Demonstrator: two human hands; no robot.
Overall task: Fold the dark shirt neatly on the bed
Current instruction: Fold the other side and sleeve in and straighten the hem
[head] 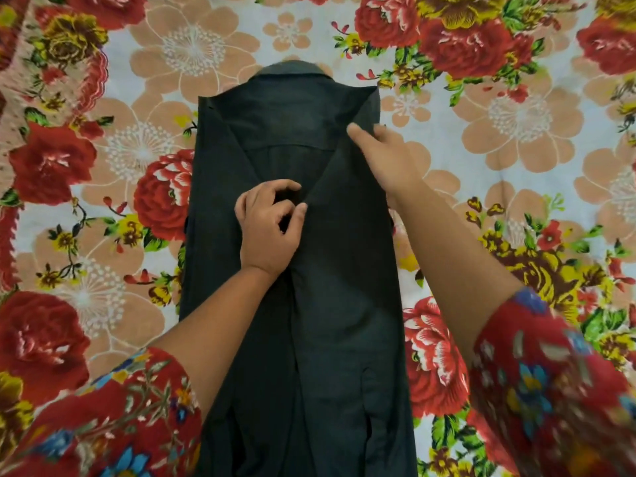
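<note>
I note first what I cannot verify. The lower hem of the dark shirt (pixel 330 304) runs off the bottom edge of the head view, so its full length is unseen. Its weave and any buttons are too dark to make out, and the collar at the far end is only a dim outline. Both floral sleeves (pixel 103 418) are smeared with blur.

The shirt lies lengthwise on the bed's flowered sheet (pixel 499 132), collar away from me, both sides folded in towards the middle.

My left hand (pixel 268 228) rests at mid-shirt, fingers curled, pinching cloth where the two folded edges meet. My right hand (pixel 385 160) grips the right folded panel near the shoulder, the fingers wrapped over its outer edge.
</note>
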